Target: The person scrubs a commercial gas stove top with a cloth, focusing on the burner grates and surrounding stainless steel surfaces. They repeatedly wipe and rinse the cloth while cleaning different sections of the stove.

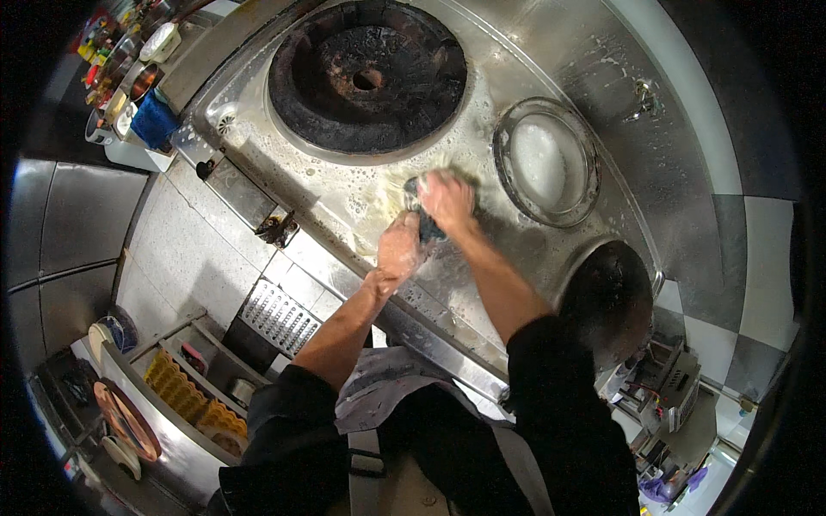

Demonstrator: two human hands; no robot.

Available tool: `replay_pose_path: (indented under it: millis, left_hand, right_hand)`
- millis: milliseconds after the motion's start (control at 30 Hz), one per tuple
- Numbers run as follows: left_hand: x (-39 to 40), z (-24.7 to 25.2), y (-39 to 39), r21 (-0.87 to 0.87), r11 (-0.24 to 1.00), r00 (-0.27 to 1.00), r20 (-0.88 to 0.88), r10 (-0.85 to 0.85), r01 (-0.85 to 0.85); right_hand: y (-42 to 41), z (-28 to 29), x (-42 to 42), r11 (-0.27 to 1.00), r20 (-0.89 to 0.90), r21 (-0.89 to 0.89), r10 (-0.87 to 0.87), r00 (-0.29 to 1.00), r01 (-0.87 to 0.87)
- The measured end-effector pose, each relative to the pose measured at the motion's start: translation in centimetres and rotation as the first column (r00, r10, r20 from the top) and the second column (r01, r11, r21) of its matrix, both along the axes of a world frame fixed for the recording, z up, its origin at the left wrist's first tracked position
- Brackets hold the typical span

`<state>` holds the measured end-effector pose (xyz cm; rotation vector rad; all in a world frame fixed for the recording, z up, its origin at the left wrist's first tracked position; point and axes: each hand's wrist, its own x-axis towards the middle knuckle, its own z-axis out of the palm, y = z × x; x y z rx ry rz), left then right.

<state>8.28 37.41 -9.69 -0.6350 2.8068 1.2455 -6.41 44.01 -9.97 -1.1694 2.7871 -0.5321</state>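
My right hand [446, 198] is closed over a dark, wet scrubbing thing [433, 227] on the soapy stainless-steel stove top [335, 187]. Motion blurs this thing, and my fingers cover much of it, so its exact kind is unclear. My left hand [399, 245] grips its near left side, close beside the right hand. Pale yellowish streaks, perhaps bristles or foam, spread over the wet steel to the left of my fingers. Just beyond both hands sits the blackened round wok burner [368, 135].
To the right, a metal ring [502, 138] surrounds white suds [537, 161]. A dark wok-like round vessel [610, 297] stands near my right forearm. A drain [226, 124] lies at the far left corner. Seasoning containers [145, 80] and a blue cloth [153, 119] are beyond it.
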Motion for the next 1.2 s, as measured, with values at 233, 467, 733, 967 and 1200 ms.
replay_pose_path:
  millis: [233, 467, 733, 967, 1200]
  left_hand:
    - [1.1, -1.3, -0.6, -0.006, 1.000, 0.993, -0.119, -0.009, 0.009]
    - [0.9, -2.5, -0.5, -0.046, 0.998, 0.994, -0.104, -0.036, 0.032]
    - [0.4, -1.7, -1.4, -0.077, 0.991, 0.984, -0.137, -0.117, 0.107]
    - [0.3, -4.1, -1.0, 0.030, 1.000, 0.992, -0.129, 0.007, -0.003]
    - [-0.5, 3.6, -2.2, -0.046, 0.999, 0.996, -0.086, -0.020, 0.016]
  right_hand:
    - [1.2, 2.0, 2.5, 0.983, 0.165, -0.161, -0.060, 0.984, 0.087]
    - [-0.4, -2.0, 2.7, 0.952, -0.210, -0.301, -0.014, 0.978, -0.051]
    - [-1.0, -0.2, 3.1, 0.798, 0.384, -0.519, -0.102, 0.918, 0.306]
    - [0.9, -4.1, 2.7, 0.884, -0.189, -0.466, -0.074, 0.979, -0.023]
    - [0.3, 3.6, -2.0, 0.855, 0.212, -0.498, -0.041, 0.976, 0.145]
